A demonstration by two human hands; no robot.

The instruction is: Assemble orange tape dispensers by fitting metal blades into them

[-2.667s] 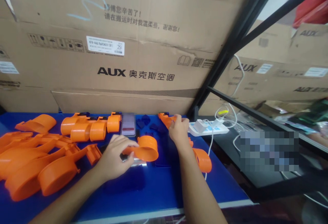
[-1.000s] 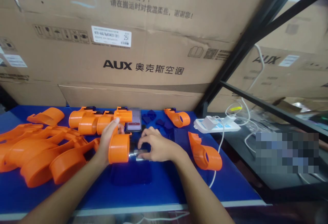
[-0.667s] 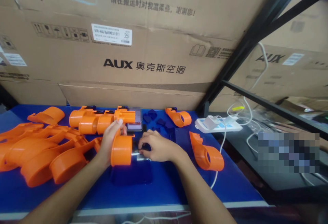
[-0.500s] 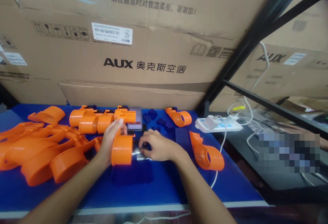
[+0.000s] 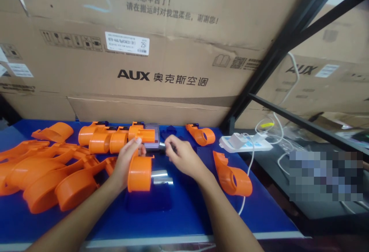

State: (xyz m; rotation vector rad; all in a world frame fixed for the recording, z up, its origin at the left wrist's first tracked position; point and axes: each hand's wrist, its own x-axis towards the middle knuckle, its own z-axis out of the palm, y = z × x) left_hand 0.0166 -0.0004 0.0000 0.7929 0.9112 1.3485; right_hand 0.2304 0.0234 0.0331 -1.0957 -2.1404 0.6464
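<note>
The left hand [image 5: 127, 159] has its fingers wrapped behind an orange part [image 5: 140, 173], the thumb laid against its far end. The part's wide ring sits on the near side of the hand, its wall facing the camera, just right of the palm; the block at the other end juts right, over the lower left of the phone [image 5: 152, 128] in view. The right hand [image 5: 183, 154] is curled, thumb and forefinger drawn together on a short metal piece [image 5: 162, 145], which pokes out left of the fingertips towards the phone's near edge. The other right fingers fold into the palm; whether they touch anything I cannot tell.

Two silver strips [image 5: 163, 181] lie just right of the ring, whose wall may hide their left ends. Nearer is a dark blue pad [image 5: 150, 202] on the blue table [image 5: 196, 217]. Small dark pieces [image 5: 168, 131] lie right of the phone, partly behind the right hand.

Left of the left arm spreads an orange pile [image 5: 37, 167]; a row of rings [image 5: 99, 143] runs along the far side up to the phone. On the right lie a far clip [image 5: 205, 136] and a nearer holder [image 5: 235, 179], both orange, clear of the right forearm. Beyond them is a white power strip [image 5: 245, 143]. A big carton [image 5: 161, 44] walls off the far side.
</note>
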